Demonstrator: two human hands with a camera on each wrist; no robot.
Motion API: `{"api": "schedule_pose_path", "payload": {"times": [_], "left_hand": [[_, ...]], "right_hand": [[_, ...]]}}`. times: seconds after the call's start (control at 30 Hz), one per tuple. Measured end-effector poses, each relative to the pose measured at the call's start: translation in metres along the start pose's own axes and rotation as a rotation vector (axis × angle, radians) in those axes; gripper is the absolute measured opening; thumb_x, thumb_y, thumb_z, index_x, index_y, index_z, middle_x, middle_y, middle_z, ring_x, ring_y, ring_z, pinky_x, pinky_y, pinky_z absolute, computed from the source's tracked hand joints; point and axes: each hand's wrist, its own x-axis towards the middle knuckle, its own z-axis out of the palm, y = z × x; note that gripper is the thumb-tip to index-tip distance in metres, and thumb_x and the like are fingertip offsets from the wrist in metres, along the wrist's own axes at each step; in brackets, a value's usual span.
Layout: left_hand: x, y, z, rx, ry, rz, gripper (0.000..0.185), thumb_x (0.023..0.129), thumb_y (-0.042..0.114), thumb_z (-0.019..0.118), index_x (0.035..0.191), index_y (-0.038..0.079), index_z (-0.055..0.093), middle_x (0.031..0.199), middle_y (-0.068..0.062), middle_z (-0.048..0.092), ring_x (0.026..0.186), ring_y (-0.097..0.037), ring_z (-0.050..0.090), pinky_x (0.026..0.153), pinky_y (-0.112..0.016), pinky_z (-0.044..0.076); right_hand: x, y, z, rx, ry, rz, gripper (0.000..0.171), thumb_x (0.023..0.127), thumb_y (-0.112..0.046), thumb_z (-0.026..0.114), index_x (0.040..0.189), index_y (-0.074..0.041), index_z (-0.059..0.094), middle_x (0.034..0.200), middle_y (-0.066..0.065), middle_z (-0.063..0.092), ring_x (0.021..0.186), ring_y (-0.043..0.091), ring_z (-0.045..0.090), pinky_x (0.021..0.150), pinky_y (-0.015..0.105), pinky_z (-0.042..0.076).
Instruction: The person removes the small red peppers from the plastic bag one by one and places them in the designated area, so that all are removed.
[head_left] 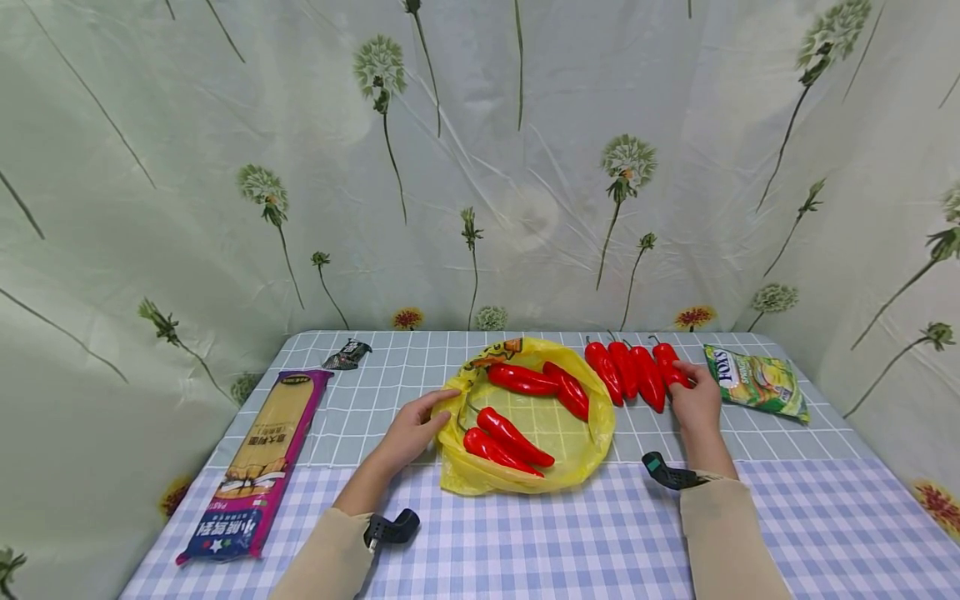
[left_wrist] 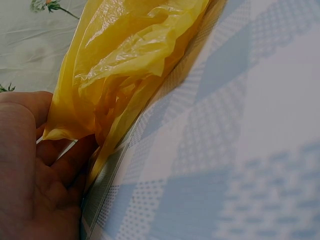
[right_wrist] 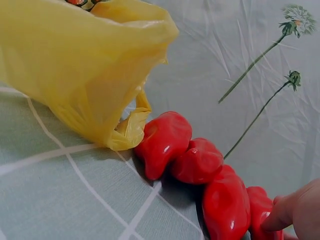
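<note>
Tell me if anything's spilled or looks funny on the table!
Nothing looks spilled. The small black packet at the back left looks a little odd: it seems crumpled, while the pasta packet nearby lies flat.

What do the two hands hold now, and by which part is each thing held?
The left hand pinches the yellow bag at its left rim; the right hand grips the rightmost red pepper near its stemless end.

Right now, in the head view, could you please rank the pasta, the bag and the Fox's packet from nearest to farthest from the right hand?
1. Fox's packet, just to the right of the right hand.
2. Bag, left of it, near the middle.
3. Pasta, far left.
</note>
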Motion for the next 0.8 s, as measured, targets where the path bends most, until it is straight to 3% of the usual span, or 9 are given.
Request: {"api": "schedule_pose_path", "payload": {"times": [0.17, 0.57, 0.67, 0.8], "left_hand": [[-0.001, 0.001, 0.0, -0.003, 0.002, -0.011, 0.038, 0.101, 0.017, 0.057, 0.137, 0.024, 0.061, 0.149, -0.005, 0.054, 0.14, -0.029, 0.048, 0.114, -0.049, 0.042], [-0.001, 0.001, 0.0, -0.022, 0.0, -0.009, 0.038, 0.1, 0.016, 0.057, 0.137, 0.025, 0.061, 0.15, -0.005, 0.053, 0.14, -0.028, 0.048, 0.114, -0.048, 0.042], [-0.001, 0.001, 0.0, -0.022, 0.003, -0.006, 0.038, 0.1, 0.015, 0.057, 0.137, 0.025, 0.061, 0.15, -0.005, 0.053, 0.14, -0.028, 0.048, 0.114, -0.048, 0.042], [-0.001, 0.0, 0.0, -0.016, 0.007, -0.007, 0.038, 0.1, 0.016, 0.058, 0.137, 0.026, 0.061, 0.15, -0.004, 0.054, 0.14, -0.028, 0.048, 0.115, -0.049, 0.042]], "right_hand": [[0.0, 0.001, -0.001, -0.02, -0.004, 0.021, 0.053, 0.1, -0.002, 0.044, 0.152, -0.01, 0.04, 0.161, 0.019, 0.03, 0.143, 0.038, 0.033, 0.117, 0.05, 0.039], [-0.002, 0.001, -0.001, -0.079, 0.015, -0.008, 0.048, 0.099, -0.006, 0.044, 0.147, -0.006, 0.048, 0.152, 0.02, 0.043, 0.13, 0.034, 0.044, 0.109, 0.042, 0.048], [-0.004, -0.002, -0.001, -0.089, 0.02, -0.008, 0.049, 0.098, -0.008, 0.043, 0.147, -0.007, 0.048, 0.15, 0.019, 0.045, 0.129, 0.033, 0.043, 0.104, 0.039, 0.05], [-0.007, -0.009, -0.002, -0.1, 0.018, -0.006, 0.051, 0.098, -0.011, 0.043, 0.148, -0.01, 0.047, 0.154, 0.017, 0.042, 0.135, 0.032, 0.038, 0.107, 0.042, 0.049]]}}
